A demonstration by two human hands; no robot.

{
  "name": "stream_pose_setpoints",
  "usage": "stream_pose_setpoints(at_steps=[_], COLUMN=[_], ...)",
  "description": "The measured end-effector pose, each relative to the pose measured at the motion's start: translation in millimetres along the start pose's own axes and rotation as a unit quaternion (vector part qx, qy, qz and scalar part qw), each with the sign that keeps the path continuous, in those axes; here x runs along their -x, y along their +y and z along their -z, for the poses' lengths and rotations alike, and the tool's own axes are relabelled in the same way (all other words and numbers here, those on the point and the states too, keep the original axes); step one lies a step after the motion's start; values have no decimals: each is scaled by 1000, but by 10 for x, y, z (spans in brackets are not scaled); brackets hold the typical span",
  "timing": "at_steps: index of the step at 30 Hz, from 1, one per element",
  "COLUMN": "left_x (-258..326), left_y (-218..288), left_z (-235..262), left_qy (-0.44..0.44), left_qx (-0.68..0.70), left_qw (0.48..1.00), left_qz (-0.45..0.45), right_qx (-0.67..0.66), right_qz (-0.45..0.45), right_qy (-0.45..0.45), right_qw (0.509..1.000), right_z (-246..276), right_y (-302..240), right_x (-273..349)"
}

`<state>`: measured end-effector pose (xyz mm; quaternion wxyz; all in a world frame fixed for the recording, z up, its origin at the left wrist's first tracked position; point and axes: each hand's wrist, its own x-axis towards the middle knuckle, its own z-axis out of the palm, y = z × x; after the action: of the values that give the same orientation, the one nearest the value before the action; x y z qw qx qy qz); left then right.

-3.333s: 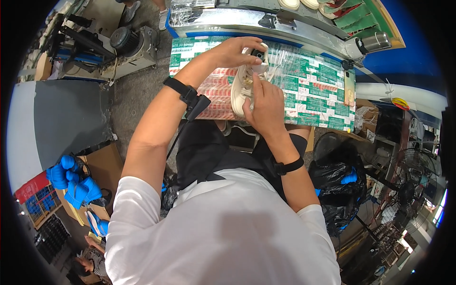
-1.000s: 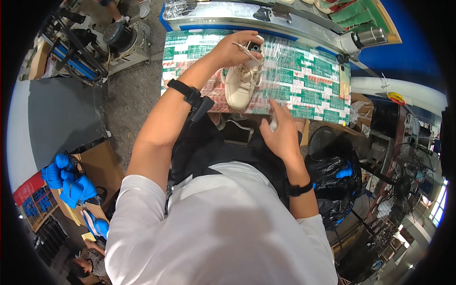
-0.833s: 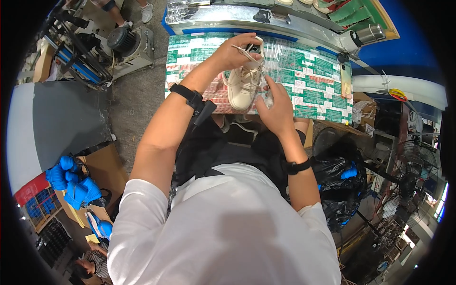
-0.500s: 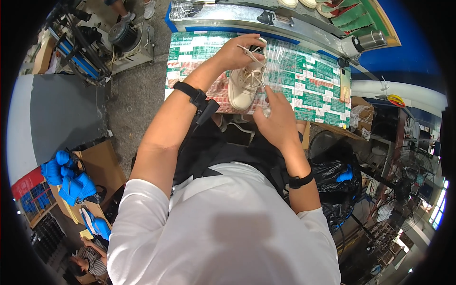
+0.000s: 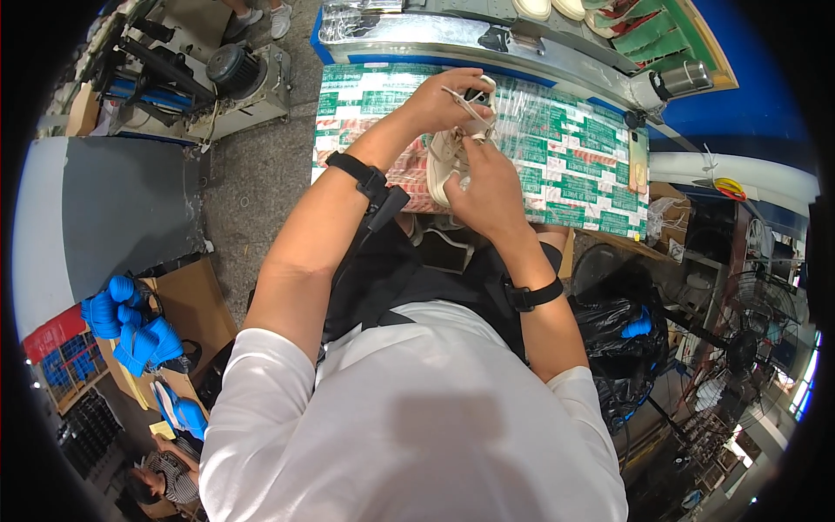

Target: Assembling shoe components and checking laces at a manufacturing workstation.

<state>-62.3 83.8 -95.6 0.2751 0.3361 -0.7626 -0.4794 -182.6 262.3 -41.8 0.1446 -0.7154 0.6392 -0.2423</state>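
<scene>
A cream lace-up sneaker [image 5: 439, 174] rests on the wrapped tabletop, its toe towards me and its heel end away. My left hand [image 5: 439, 103] is closed around the ankle opening, and a loop of pale shoelace [image 5: 468, 104] sticks out past its fingers. My right hand [image 5: 487, 187] is bent over the front of the shoe from the right, its forefinger at the lacing and its thumb beside the toe. Something whitish, seemingly lace, shows between that thumb and forefinger. The right hand covers much of the lacing and the shoe's right side.
The tabletop [image 5: 565, 161] is covered in green-and-white printed wrapping; a phone-like flat object [image 5: 638, 161] lies at its right end. Beyond is a metal-edged conveyor [image 5: 417, 33] with more shoes. A motor machine [image 5: 248, 83] stands left. Blue bundles [image 5: 143, 339] and a seated person [image 5: 165, 474] are lower left.
My right hand has moved up and left, from beside the shoe to over its lacing. My left hand keeps its grip at the ankle opening. The whole view has shifted slightly.
</scene>
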Motion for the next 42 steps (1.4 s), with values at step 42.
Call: stream_pose_setpoints(at_steps=[42], left_x=[669], left_y=[93], left_z=[175], left_qy=[176], left_qx=[307], left_qw=[892], left_qz=[282], right_qx=[141], right_qz=[-145], right_qy=[174], right_qw=[964], right_z=[-177], right_y=[1860], right_x=[253])
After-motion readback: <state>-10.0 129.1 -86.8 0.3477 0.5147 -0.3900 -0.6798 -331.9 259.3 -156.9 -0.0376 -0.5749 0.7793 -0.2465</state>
